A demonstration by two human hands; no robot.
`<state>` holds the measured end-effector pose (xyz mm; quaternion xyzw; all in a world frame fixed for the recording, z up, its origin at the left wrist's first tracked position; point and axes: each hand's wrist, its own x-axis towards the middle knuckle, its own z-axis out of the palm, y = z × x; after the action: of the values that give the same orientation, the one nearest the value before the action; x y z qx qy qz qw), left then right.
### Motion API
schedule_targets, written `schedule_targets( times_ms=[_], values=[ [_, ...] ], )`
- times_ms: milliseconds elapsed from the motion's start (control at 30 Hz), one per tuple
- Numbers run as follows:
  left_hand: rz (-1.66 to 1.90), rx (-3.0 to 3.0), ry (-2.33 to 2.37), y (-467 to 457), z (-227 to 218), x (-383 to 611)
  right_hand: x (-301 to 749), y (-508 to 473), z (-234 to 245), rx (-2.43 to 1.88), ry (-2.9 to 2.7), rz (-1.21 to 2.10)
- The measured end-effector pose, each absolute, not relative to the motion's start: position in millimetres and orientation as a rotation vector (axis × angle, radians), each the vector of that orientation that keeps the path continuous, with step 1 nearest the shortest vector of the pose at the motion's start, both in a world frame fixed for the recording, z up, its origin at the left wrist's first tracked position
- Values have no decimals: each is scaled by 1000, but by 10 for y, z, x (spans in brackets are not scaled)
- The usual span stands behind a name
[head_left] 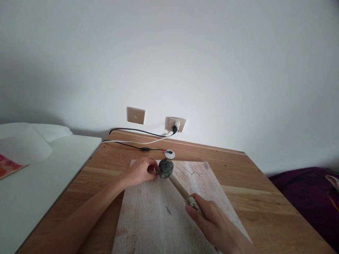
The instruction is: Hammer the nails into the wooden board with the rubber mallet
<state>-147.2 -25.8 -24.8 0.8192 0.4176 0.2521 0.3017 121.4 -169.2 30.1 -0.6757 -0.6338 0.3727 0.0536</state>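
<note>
A pale whitewashed wooden board (pixel 156 211) lies on a wooden table (pixel 254 208). My right hand (pixel 214 222) is closed around the wooden handle of a mallet with a dark round head (pixel 165 168). The head hovers over the far end of the board. My left hand (pixel 141 170) rests on the board's far left part, fingers pinched together right beside the mallet head. What the fingers pinch is too small to make out. A few small marks or nails show in a row on the board to the right of the head.
Black and white cables (pixel 137 141) run across the table's far edge to a wall socket (pixel 175 124). A white round cable grommet (pixel 169 153) sits behind the board. A white surface with paper (pixel 31 169) adjoins on the left. Dark purple fabric (pixel 304 194) lies at right.
</note>
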Motion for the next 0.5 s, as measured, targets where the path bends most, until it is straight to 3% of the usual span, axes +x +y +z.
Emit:
schedule_targets(
  times_ms=[500],
  values=[
    [679,2153,1070,-261,-235,-1473,1236,-1729,283,-2005,-1927,1032]
  ],
)
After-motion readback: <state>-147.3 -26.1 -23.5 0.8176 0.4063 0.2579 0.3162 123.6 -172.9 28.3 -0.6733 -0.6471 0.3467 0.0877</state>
